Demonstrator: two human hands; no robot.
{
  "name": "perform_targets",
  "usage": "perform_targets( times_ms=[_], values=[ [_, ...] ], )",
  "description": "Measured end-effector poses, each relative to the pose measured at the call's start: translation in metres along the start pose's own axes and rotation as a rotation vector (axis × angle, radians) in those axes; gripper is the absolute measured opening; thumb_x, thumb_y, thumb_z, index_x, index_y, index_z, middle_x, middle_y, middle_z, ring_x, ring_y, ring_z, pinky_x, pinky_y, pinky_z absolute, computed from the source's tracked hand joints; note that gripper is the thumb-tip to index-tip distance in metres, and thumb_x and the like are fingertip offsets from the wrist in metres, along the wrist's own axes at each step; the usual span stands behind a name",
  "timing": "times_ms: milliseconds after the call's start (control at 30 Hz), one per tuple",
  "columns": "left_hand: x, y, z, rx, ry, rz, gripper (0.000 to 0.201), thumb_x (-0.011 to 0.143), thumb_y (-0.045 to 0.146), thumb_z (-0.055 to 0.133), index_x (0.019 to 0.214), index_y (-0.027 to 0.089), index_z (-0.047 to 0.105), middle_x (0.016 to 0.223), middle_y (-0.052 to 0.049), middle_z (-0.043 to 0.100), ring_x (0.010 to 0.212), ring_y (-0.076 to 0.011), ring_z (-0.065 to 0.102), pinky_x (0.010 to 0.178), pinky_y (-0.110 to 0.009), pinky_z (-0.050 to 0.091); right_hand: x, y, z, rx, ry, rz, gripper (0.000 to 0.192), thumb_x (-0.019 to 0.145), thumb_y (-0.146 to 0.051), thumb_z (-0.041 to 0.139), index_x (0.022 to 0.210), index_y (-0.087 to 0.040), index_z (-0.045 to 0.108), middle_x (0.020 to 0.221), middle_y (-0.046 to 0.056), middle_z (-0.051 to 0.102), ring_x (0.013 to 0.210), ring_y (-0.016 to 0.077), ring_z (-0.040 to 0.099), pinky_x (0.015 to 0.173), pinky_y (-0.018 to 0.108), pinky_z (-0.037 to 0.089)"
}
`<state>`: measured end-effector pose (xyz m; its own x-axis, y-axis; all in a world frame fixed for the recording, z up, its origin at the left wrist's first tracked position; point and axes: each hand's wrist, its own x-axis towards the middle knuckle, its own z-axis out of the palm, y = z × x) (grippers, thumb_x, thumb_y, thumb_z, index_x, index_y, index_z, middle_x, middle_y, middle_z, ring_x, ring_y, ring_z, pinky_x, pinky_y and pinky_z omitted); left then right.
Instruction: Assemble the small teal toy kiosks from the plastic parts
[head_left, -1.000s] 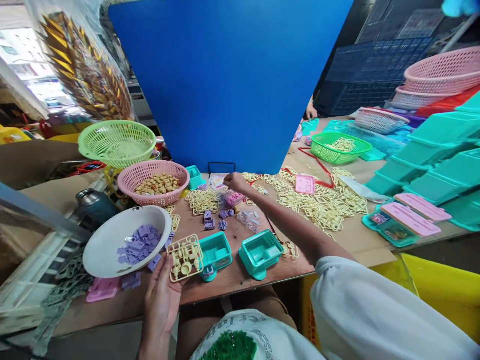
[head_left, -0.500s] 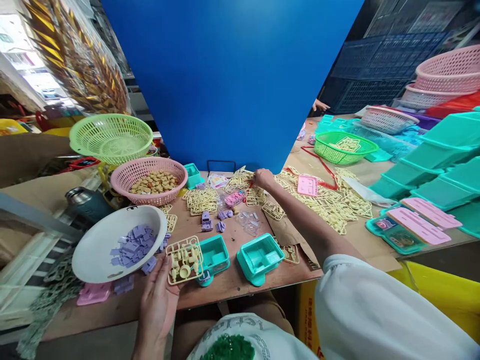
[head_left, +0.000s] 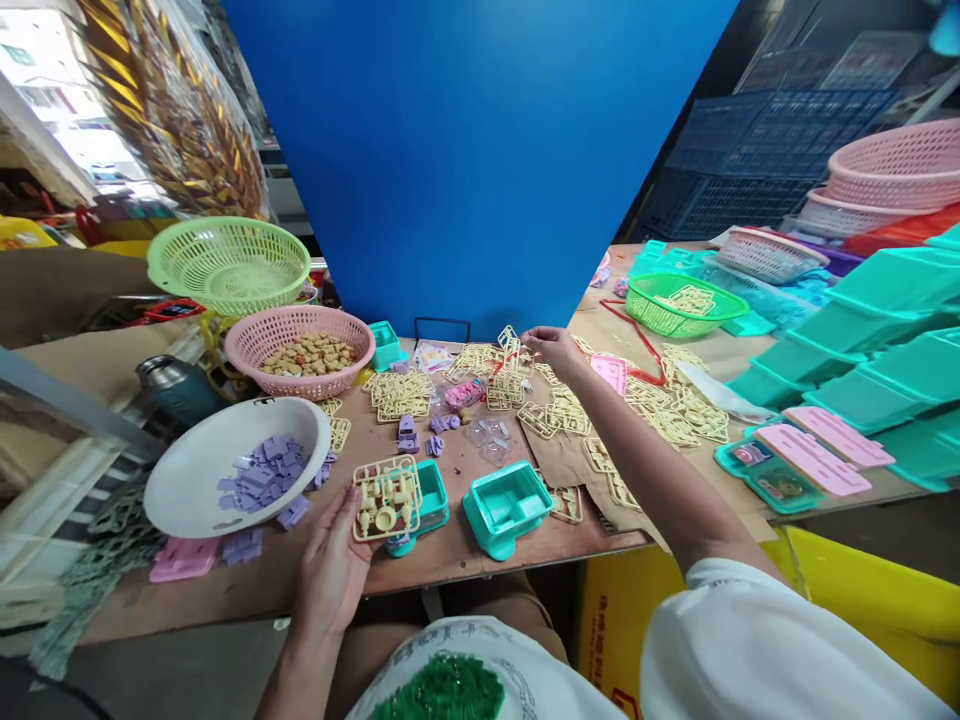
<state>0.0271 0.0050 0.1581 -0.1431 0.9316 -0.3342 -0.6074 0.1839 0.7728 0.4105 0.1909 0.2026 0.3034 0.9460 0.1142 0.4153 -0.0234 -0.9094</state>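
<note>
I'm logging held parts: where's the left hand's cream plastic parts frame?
Lower left of centre in the head view, the frame is held by the left hand, partly covering a turquoise plastic box, right of the round white bowl.

Upper centre: I see a large, flat blue panel [head_left: 480,170]. Left: a plastic-wrapped bundle of spiky gold decorations [head_left: 176,110] and, below it, a dark cylindrical flask [head_left: 184,392]. Right: I see stacked navy plastic lattice crates [head_left: 742,150]; lower right, a yellow box with red lettering [head_left: 637,592].

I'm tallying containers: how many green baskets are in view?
2: a light green basket at left, behind the pink basket, and a bright green basket at right, holding cream frames. Others could be hidden.
</note>
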Motion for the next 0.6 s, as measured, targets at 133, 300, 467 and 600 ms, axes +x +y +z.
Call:
perform_targets(
  times_ms=[133, 300, 467, 600],
  values=[
    [-0.003, -0.006, 0.011, -0.024, -0.046, -0.066, 0.038, 0.067, 0.027, 0.099, 0.094, 0.015, 0.075, 0.096, -0.01, 0.086, 0.089, -0.0298, 0.084, 0.073, -0.04, 0.072, -0.045, -0.024, 0.014, 0.233, -0.162, 0.004, 0.034, 0.075, -0.044, 0.091, 0.089, -0.018, 0.073, 0.086, 0.005, 0.073, 0.072, 0.0141, 0.068, 0.071, 0.031, 0.065],
    [-0.005, -0.012, 0.02, -0.028, -0.163, -0.05, 0.045, 0.064, 0.038, 0.102, 0.091, 0.017, 0.073, 0.097, -0.009, 0.086, 0.096, -0.0305, 0.084, 0.078, -0.04, 0.072, -0.107, -0.055, 0.037, 0.369, -0.325, -0.215, 0.037, 0.071, -0.048, 0.095, 0.083, -0.02, 0.074, 0.082, 0.001, 0.069, 0.073, 0.0123, 0.065, 0.068, 0.027, 0.06],
    [-0.005, -0.015, 0.016, -0.035, -0.172, 0.083, 0.047, 0.068, 0.048, 0.1, 0.093, 0.019, 0.073, 0.1, -0.008, 0.085, 0.107, -0.0308, 0.082, 0.089, -0.041, 0.07, -0.151, -0.073, 0.047, 0.243, -0.33, -0.335, 0.04, 0.082, -0.053, 0.088, 0.081, -0.02, 0.067, 0.073, -0.001, 0.065, 0.056, 0.0118, 0.065, 0.049, 0.025, 0.052],
    [-0.003, -0.015, 0.012, -0.041, -0.15, 0.182, 0.049, 0.069, 0.052, 0.099, 0.094, 0.019, 0.074, 0.1, -0.009, 0.085, 0.113, -0.0309, 0.08, 0.094, -0.04, 0.069, -0.179, -0.076, 0.057, 0.352, -0.399, -0.236, 0.047, 0.08, -0.06, 0.09, 0.082, -0.02, 0.064, 0.061, -0.005, 0.058, 0.049, 0.0115, 0.063, 0.048, 0.026, 0.053]
  ],
)
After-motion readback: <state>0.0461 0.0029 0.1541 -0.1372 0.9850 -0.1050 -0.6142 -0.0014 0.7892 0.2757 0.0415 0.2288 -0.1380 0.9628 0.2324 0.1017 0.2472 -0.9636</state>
